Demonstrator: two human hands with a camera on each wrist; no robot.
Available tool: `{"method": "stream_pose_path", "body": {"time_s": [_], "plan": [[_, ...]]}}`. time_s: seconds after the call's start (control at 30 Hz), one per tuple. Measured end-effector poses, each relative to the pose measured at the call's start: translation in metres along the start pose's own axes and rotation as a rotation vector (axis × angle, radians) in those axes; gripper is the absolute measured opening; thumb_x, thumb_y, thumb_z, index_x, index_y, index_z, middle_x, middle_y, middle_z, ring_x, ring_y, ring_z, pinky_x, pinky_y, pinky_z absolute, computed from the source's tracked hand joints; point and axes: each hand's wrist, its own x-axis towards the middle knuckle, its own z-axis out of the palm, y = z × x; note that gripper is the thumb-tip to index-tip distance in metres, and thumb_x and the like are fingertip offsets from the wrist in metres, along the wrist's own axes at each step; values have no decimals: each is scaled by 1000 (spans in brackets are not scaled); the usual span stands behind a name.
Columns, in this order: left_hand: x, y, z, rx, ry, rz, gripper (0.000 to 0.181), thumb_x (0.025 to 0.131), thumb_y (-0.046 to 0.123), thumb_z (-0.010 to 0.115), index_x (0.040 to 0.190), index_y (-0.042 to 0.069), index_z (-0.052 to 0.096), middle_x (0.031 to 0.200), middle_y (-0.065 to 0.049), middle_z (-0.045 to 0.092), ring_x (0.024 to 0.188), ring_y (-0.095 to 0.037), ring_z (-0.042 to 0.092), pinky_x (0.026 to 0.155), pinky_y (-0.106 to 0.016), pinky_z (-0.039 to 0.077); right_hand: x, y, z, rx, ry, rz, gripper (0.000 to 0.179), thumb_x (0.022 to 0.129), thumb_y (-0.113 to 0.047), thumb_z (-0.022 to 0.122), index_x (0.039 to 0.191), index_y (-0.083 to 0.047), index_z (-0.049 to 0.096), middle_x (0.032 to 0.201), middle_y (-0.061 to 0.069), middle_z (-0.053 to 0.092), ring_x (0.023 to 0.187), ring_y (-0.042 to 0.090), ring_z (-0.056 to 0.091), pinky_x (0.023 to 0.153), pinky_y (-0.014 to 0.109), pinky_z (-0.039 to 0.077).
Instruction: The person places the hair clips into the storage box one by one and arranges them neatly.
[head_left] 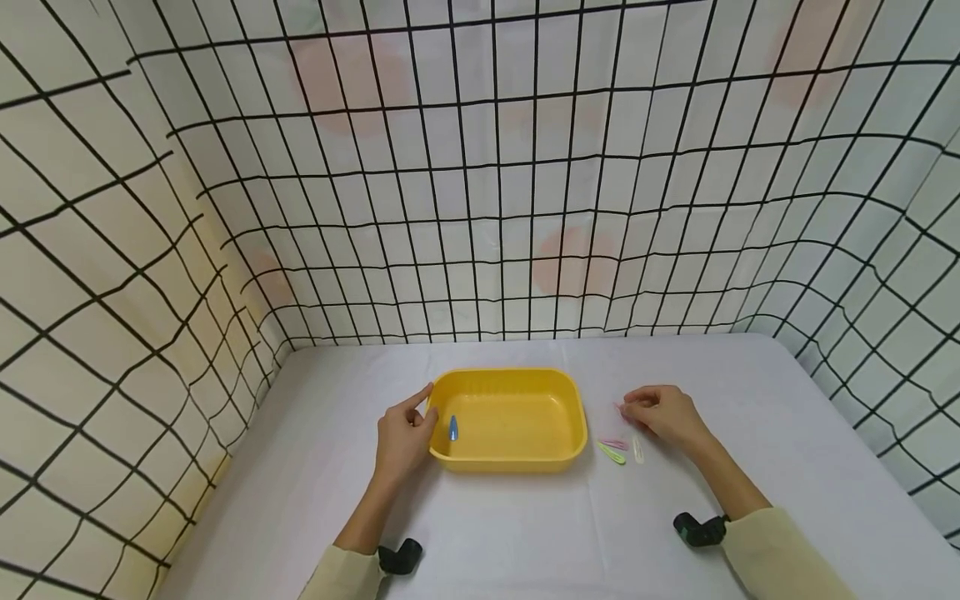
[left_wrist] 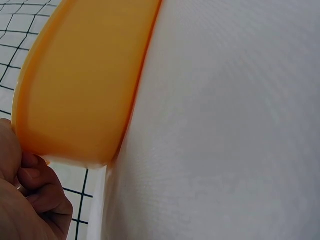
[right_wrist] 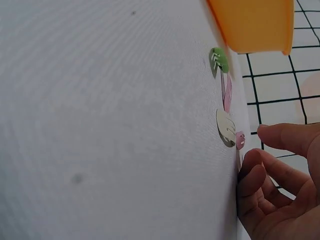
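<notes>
My left hand [head_left: 402, 440] holds the left rim of a yellow plastic basin [head_left: 506, 463], thumb over the edge and fingers outside. Inside the basin, near its left end, lies a blue snap hair clip [head_left: 453, 428]. On the cloth to the basin's right, my right hand [head_left: 663, 414] reaches down over a pink hair clip [right_wrist: 240, 140]. In the right wrist view its thumb and forefinger stand apart, with the clip just beyond the fingertips. Nearby lie a green hair clip [head_left: 612, 453], another pink hair clip [head_left: 614, 444] and a white hair clip [head_left: 638, 450].
A white cloth [head_left: 517, 533] covers the table. White sheeting with a black grid [head_left: 480, 208] rises behind it and at both sides. Black wrist cameras [head_left: 699, 530] sit by the light sleeves.
</notes>
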Motion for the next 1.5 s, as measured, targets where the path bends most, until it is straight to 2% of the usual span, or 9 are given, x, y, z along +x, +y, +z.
{"method": "stream_pose_path", "body": {"time_s": [0.17, 0.37, 0.6, 0.8, 1.07, 1.27, 1.5], "plan": [[-1, 0, -1, -4, 3, -3, 44, 94, 21, 69, 138, 24, 68, 59, 0, 46, 49, -14, 39, 45, -21, 33, -1, 2, 0, -46, -6, -13, 39, 93, -30, 75, 117, 0, 72, 91, 7, 71, 77, 18, 60, 63, 27, 50], [0, 0, 0, -9, 10, 7, 44, 94, 20, 69, 138, 24, 68, 57, 0, 46, 48, -13, 38, 45, -20, 33, 1, 1, 3, -124, 22, -51, 34, 91, -28, 76, 113, -2, 75, 92, 7, 72, 84, 21, 60, 70, 28, 48], [-1, 0, 0, -8, 14, 23, 44, 94, 19, 69, 138, 23, 68, 57, 0, 47, 47, -12, 38, 44, -20, 32, 3, 0, 5, -167, 22, -78, 28, 90, -25, 76, 109, -4, 76, 90, 5, 75, 84, 20, 64, 74, 32, 52], [-2, 1, 1, -10, 9, 29, 44, 94, 19, 69, 138, 22, 68, 57, 1, 46, 47, -11, 37, 44, -20, 32, 1, -5, 2, -156, -9, -80, 23, 89, -21, 75, 102, -2, 75, 82, 4, 71, 76, 18, 61, 68, 29, 50], [-2, 1, -1, 1, 18, 24, 43, 94, 20, 68, 137, 22, 68, 56, 1, 46, 46, -11, 37, 44, -20, 32, -2, -11, -1, -144, -38, -85, 22, 87, -19, 72, 100, 0, 75, 80, 3, 72, 72, 16, 62, 65, 28, 50], [-2, 2, -1, 6, 16, 13, 44, 95, 21, 68, 138, 23, 68, 56, 2, 45, 47, -11, 37, 44, -20, 32, 0, -8, -1, -101, -33, -46, 25, 88, -18, 71, 103, 1, 74, 78, 2, 71, 69, 15, 61, 60, 28, 50], [-3, 2, 0, -2, 7, 9, 44, 95, 21, 68, 139, 23, 67, 54, 2, 44, 46, -12, 36, 43, -20, 31, 3, -1, -1, -62, -23, -25, 28, 91, -21, 69, 107, 1, 73, 74, 1, 69, 67, 15, 61, 60, 28, 50]]}}
